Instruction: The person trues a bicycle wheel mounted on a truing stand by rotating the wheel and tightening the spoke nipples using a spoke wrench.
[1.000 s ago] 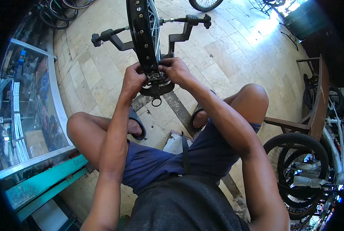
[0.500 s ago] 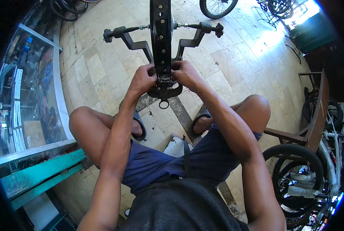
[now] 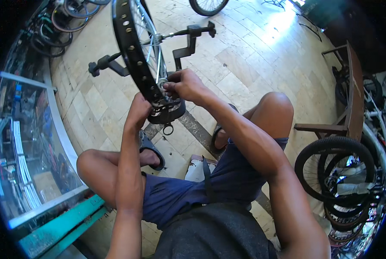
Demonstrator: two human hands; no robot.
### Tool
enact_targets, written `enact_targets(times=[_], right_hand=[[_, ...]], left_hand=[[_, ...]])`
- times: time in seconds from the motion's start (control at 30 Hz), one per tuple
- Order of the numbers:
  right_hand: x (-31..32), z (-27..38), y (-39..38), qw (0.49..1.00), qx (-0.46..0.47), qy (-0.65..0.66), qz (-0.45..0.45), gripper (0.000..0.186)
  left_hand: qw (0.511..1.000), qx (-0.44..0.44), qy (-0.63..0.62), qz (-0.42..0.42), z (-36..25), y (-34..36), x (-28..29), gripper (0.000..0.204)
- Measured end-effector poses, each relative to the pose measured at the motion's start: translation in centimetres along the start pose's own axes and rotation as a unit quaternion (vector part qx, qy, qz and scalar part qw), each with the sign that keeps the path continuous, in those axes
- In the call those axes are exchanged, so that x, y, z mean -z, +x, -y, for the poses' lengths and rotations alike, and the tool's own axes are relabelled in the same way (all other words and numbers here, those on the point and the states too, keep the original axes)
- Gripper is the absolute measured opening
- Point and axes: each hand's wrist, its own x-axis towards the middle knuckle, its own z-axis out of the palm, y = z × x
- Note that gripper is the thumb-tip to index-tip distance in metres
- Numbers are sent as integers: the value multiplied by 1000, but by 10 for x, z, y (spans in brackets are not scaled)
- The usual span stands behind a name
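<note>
A bare black bicycle rim (image 3: 131, 48) with silver spokes (image 3: 159, 62) stands upright in a black wheel truing stand (image 3: 185, 52), in front of me. The stand's base (image 3: 168, 113) has a metal ring (image 3: 168, 129) at its near end. My left hand (image 3: 137, 111) is closed against the rim's lower left side; its fingertips are partly hidden there. On the other side, my right hand (image 3: 185, 86) is closed in a pinch beside the spokes, at a small round metal piece (image 3: 162, 82) too small to name.
A glass display case (image 3: 33, 151) and a green bench (image 3: 63, 226) stand on my left. To the right are a brown wooden bench (image 3: 352, 99) and parked bicycles with a black tire (image 3: 303, 172). More wheels (image 3: 50, 41) rest at the far left.
The rim and stand now appear further left and tilted in view, showing the spokes. My right hand has drawn back from the stand's arm to the spokes; my left hand sits lower by the rim.
</note>
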Motion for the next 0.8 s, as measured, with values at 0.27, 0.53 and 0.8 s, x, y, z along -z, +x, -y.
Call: enact_targets(times=[0.27, 0.53, 0.8], right_hand=[[8, -39, 27, 999, -36, 23, 31, 22], [-15, -26, 17, 989, 52, -137, -4, 21], [-15, -26, 18, 975, 73, -209, 5, 23]], left_hand=[[1000, -3, 4, -14, -3, -1, -8, 17], [998, -11, 19, -63, -2, -6, -5, 16], [985, 20, 144, -95, -9, -5, -14, 17]])
